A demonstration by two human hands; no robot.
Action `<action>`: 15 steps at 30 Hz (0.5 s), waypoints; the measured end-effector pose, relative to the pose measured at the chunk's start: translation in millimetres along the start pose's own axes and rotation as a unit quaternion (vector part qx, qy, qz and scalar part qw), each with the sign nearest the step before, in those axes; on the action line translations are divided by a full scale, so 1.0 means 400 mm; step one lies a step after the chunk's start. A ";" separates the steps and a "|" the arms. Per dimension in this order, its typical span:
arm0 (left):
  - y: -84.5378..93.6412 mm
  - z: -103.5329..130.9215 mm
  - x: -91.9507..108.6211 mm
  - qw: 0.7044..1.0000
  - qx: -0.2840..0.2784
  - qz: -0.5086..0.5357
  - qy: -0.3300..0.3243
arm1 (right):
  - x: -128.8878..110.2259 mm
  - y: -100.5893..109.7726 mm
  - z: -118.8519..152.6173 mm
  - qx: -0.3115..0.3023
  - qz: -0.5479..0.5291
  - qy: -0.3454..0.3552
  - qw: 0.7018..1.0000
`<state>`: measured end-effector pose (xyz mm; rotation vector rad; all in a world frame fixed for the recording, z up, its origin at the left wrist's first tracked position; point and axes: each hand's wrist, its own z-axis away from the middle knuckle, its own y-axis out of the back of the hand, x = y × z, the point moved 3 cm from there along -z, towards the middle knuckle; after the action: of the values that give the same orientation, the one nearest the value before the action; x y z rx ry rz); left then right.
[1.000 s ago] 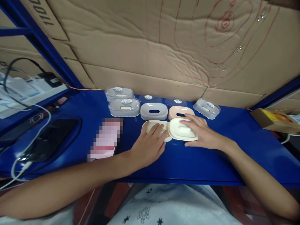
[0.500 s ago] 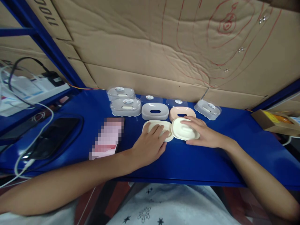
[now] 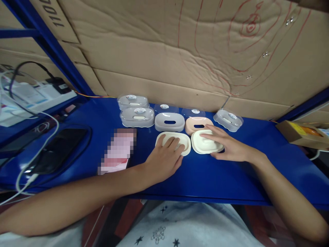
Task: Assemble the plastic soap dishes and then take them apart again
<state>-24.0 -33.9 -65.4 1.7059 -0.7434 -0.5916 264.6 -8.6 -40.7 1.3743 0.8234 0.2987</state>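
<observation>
Cardboard (image 3: pixel 144 44) reads "110" toward ten o'clock; left hand (image 3: pixel 162 164) rests unclenched on cream dish (image 3: pixel 187 143), right hand (image 3: pixel 232 147) straddles ridged cream piece (image 3: pixel 198 144), grip unclear

Sideways "110" (image 3: pixel 57 15) plus a cropped character on the left cardboard panel (image 3: pixel 67 30); white stickers (image 3: pixel 141 110) too small to read

Creased brown cardboard wall (image 3: pixel 128 44) behind a glossy blue tabletop (image 3: pixel 218 181), reddish floor (image 3: pixel 128 214) below.

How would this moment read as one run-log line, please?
Left hand: fingers on cream oval tray | Right hand: fingers over cream ridged piece | Behind: grey slotted box, peach slotted box
</observation>
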 end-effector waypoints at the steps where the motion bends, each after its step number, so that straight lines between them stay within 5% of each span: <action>1: 0.001 0.001 0.000 1.000 0.002 -0.003 0.000 | 0.002 0.004 0.003 0.001 0.008 -0.009 1.000; 15: 0.006 -0.001 0.001 1.000 0.003 0.005 0.006 | -0.054 -0.012 -0.002 0.017 0.031 0.026 0.999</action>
<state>-23.7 -34.4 -62.8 1.7085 -0.7447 -0.5729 247.7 -22.9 -37.7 1.4312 0.8331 0.3719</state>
